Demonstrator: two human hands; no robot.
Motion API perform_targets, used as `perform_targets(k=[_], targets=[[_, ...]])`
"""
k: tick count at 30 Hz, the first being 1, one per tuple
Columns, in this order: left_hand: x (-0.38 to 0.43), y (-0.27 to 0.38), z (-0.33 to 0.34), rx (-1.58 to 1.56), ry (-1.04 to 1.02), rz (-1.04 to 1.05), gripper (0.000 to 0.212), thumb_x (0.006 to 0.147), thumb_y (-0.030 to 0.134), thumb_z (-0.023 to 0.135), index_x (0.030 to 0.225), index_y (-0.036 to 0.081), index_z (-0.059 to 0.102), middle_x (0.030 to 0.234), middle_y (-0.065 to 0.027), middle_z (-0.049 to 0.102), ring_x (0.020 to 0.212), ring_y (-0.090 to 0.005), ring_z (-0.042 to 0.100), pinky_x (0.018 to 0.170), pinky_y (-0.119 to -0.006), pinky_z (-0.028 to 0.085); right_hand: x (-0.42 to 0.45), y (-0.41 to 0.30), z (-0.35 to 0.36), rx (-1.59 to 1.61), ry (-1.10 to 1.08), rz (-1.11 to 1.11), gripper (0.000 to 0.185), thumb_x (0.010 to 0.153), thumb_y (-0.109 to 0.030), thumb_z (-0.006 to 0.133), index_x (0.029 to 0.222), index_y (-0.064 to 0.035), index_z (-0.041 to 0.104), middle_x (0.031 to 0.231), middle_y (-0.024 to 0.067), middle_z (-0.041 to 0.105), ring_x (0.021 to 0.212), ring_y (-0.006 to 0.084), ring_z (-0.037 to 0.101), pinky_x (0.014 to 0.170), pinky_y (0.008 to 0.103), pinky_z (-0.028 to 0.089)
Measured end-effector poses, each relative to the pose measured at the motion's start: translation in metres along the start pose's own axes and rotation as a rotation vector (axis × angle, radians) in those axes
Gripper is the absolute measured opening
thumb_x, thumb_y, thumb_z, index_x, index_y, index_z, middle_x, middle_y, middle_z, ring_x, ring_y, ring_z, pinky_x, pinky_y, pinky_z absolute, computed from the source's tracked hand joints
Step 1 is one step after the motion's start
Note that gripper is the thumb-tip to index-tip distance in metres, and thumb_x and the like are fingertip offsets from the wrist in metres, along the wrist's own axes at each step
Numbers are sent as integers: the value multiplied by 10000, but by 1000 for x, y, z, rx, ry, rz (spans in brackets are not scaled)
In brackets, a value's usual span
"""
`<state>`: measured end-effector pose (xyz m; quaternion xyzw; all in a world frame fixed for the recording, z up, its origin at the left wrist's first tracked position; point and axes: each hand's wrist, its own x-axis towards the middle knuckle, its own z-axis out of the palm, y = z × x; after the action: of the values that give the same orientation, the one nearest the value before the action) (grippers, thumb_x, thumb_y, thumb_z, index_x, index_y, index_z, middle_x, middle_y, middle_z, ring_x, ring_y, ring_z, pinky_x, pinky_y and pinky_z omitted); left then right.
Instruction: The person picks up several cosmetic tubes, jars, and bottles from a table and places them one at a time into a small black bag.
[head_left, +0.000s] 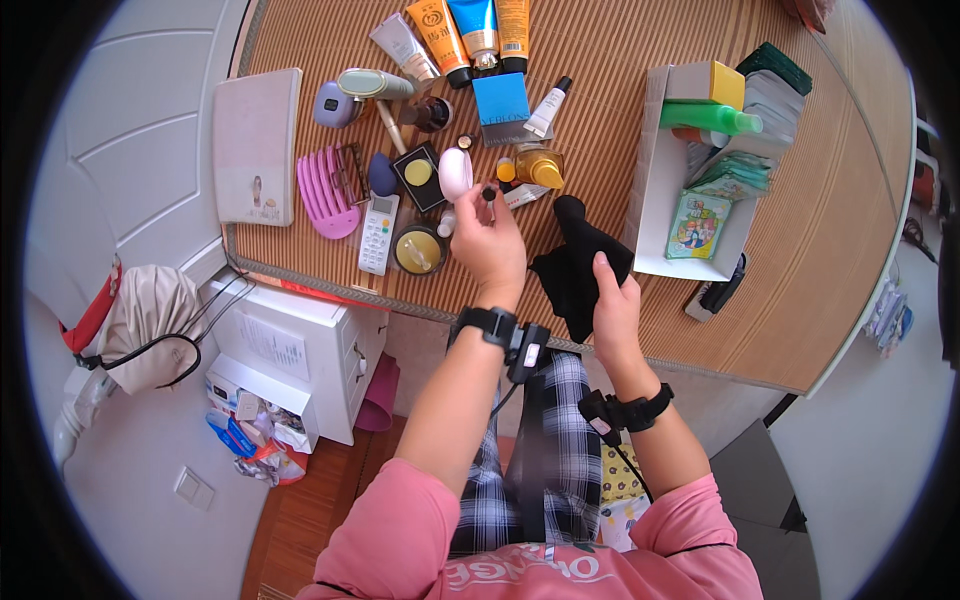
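Note:
My left hand pinches a small dark-capped item between thumb and fingers, over the striped mat near the front of the table. Most of that item is hidden by the fingers. My right hand grips the edge of a black cloth, which lies crumpled on the mat. Just beyond my left hand stand a pink oval case, a yellow-capped bottle and a small white tube. Left of it are a round yellow-lidded jar, a white remote control and a black square compact.
A white open box with a green bottle and packets stands at the right. Several cosmetic tubes lie at the back. A pink claw hair clip and a pale notebook are at the left.

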<state>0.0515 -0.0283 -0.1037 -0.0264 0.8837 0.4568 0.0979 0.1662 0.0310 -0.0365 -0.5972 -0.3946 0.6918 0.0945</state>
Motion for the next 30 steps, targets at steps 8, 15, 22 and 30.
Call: perform_targets(k=[8, 15, 22, 30], targets=[[11, -12, 39, -87, 173, -139, 179, 824, 65, 628, 968, -17, 560, 860, -160, 660, 808, -258, 669, 714, -324, 532, 7, 1, -17, -34, 6, 39, 349, 927, -253, 534, 1087, 52, 591, 962, 34, 621, 869, 101, 547, 773, 237, 436], [11, -20, 43, -175, 166, -167, 277, 814, 38, 621, 1064, -41, 531, 980, -191, 642, 907, -265, 655, 789, -333, 524, 11, -9, -23, -61, -56, 88, 339, 936, -224, 506, 1151, 32, 560, 1075, 55, 618, 967, 131, 566, 840, 250, 440], [-52, 17, 12, -183, -65, -101, 278, 859, 37, 603, 1076, -34, 444, 1088, -167, 570, 957, -217, 603, 856, -310, 494, -7, -41, -50, 210, 70, -31, 398, 960, -265, 464, 1179, 60, 532, 1136, 78, 586, 1026, 125, 527, 898, 253, 398], [-87, 112, 79, -145, -521, 281, 411, 824, 67, 639, 1196, -17, 488, 1115, -132, 577, 1005, -210, 580, 856, -320, 470, -19, -79, -131, 414, 278, -152, 416, 959, -281, 459, 1228, 37, 472, 1209, 133, 550, 1076, 225, 562, 909, 328, 462]])
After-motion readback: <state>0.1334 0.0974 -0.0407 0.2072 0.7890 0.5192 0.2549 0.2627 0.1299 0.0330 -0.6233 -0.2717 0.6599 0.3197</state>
